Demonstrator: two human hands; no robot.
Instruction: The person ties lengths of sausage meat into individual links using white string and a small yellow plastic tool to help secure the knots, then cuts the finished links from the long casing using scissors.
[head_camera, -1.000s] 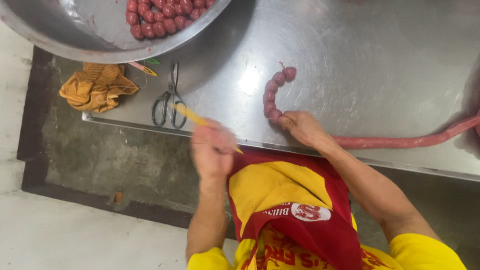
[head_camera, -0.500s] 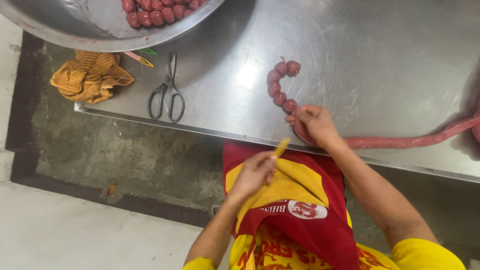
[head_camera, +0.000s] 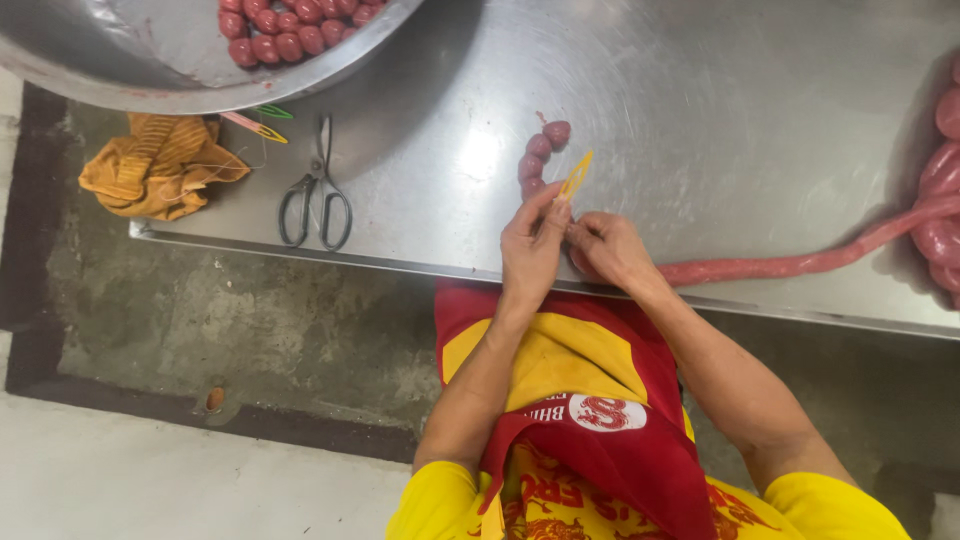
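shiny steel table (head_camera: 760, 80) above stained, dark-edged concrete floor (head_camera: 250, 330).

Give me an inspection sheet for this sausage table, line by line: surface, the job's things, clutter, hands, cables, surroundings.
Surface: steel table, shiny, some smears.
Job's things: long sausage rope runs from the right edge to the hands; short chain of small tied links lies beyond them; yellow tie strip.
Clutter: scissors near the front edge; orange cloth at the table corner; metal bowl of red links; coloured strips under its rim.
Hands: left hand pinches the yellow tie strip; right hand grips the sausage rope's end.
Cables: nothing seen.
Surroundings: stained concrete floor; red and yellow apron.
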